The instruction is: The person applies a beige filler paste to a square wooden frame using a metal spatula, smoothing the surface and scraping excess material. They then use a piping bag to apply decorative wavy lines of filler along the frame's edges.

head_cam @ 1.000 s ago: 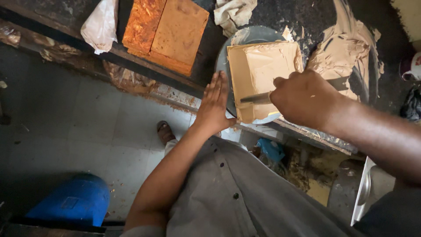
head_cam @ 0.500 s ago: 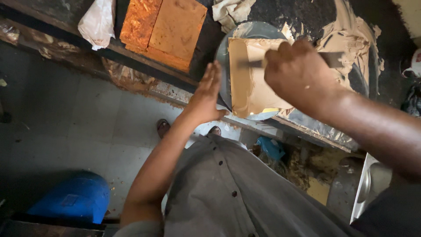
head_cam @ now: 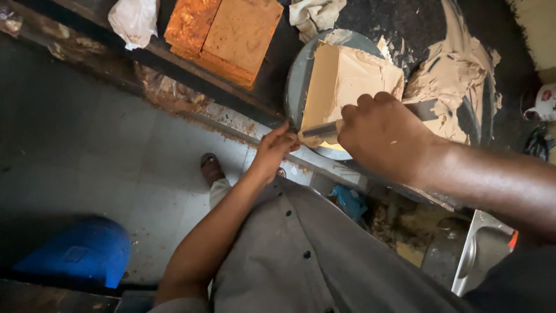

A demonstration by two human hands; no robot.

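A square cake (head_cam: 347, 81) coated in tan cream sits on a round grey turntable (head_cam: 298, 75) on the dark worktop. My right hand (head_cam: 385, 136) is shut on a flat metal spatula (head_cam: 321, 130), whose blade lies against the cake's near side. My left hand (head_cam: 275, 152) touches the turntable's near edge with its fingers just below the blade tip. A heap of tan cream (head_cam: 457, 81) is smeared on the worktop to the right of the cake.
Two uncoated brown square cakes (head_cam: 226, 35) lie at the back left, with a white plastic bag (head_cam: 134, 20) beside them and a crumpled cloth (head_cam: 313, 13) behind. A blue container (head_cam: 75, 252) stands on the tiled floor. A white cup (head_cam: 544, 103) is at the right edge.
My right hand has brought the spatula from the cake's top down to its near side. My left hand has shifted along the turntable's edge, and the cake now sits turned.
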